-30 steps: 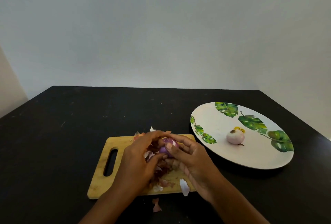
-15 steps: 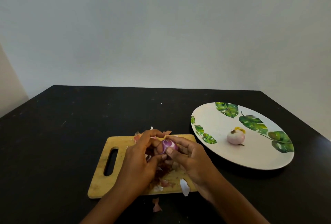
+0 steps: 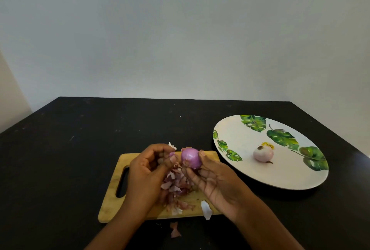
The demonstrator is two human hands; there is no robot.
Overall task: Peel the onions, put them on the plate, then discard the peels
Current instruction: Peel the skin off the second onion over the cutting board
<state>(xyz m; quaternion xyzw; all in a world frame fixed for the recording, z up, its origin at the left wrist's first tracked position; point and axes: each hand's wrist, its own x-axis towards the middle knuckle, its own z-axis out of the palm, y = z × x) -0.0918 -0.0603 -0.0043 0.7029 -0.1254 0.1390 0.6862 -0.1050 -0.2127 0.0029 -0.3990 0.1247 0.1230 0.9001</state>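
My right hand point(image 3: 217, 181) holds a small purple onion point(image 3: 190, 158) by its fingertips above the wooden cutting board point(image 3: 112, 207). Just left of the onion, my left hand point(image 3: 148, 171) pinches a small purple scrap of peel point(image 3: 172, 154) between thumb and fingers. A heap of pink and white peels point(image 3: 176, 187) lies on the board under both hands. A peeled pale onion point(image 3: 263, 154) sits on the white plate point(image 3: 236, 135) with green leaf prints at the right.
The black table point(image 3: 70, 149) runs back to a grey wall. One white peel point(image 3: 206, 209) hangs over the board's near edge, and a pink peel point(image 3: 175, 229) lies on the table in front of the board.
The hands have drawn apart. The onion now shows fully in my right hand's fingertips, and my left hand has come away to the left with a scrap of peel.
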